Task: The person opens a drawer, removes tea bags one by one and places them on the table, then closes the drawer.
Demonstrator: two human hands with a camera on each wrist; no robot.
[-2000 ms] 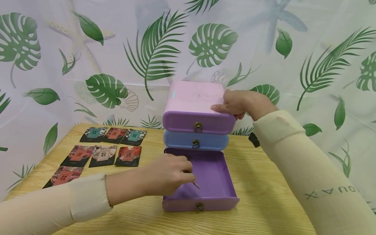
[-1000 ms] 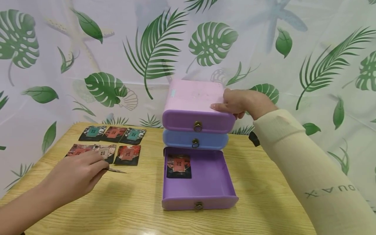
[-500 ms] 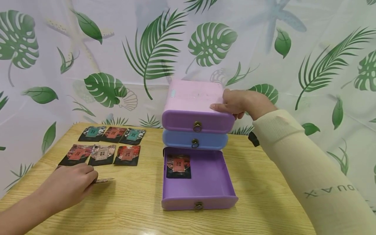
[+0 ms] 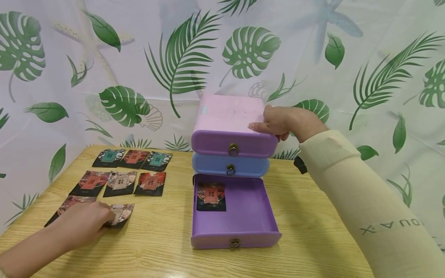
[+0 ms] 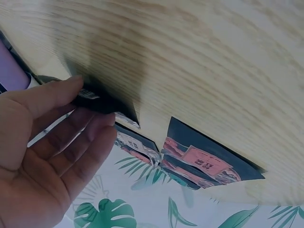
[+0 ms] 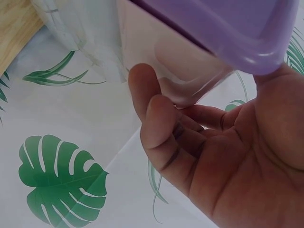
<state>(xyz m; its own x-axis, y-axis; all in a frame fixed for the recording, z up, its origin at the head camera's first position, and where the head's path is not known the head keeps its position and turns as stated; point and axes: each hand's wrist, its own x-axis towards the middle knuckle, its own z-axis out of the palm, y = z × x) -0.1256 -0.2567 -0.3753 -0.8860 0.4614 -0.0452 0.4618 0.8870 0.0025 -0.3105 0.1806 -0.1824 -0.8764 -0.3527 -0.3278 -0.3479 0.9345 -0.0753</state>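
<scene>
My left hand [image 4: 81, 222] pinches a small printed packet [image 4: 121, 216] between thumb and fingers at the table's left. In the left wrist view the packet's dark back [image 5: 95, 100] is tilted, and the fingers hide part of it. To its left lies a red packet [image 4: 71, 202], partly covered by the hand. My right hand [image 4: 283, 120] grips the top right edge of the pink and purple drawer unit [image 4: 231, 112], thumb on top, fingers curled at the side. The bottom purple drawer [image 4: 250, 224] stands pulled out, with a red and black packet [image 4: 211, 197] flat inside it.
Two rows of packets lie behind my left hand, among them a white one [image 4: 121, 183] and a teal one [image 4: 109, 156]. The blue middle drawer [image 4: 212, 164] and the top purple drawer [image 4: 212, 143] are closed. A leaf-patterned cloth [image 4: 306, 23] hangs behind the table [image 4: 153, 247].
From over the open drawer, my left hand has moved left with a packet and lowered it to the table beside the front red one. The right hand has stayed in place.
</scene>
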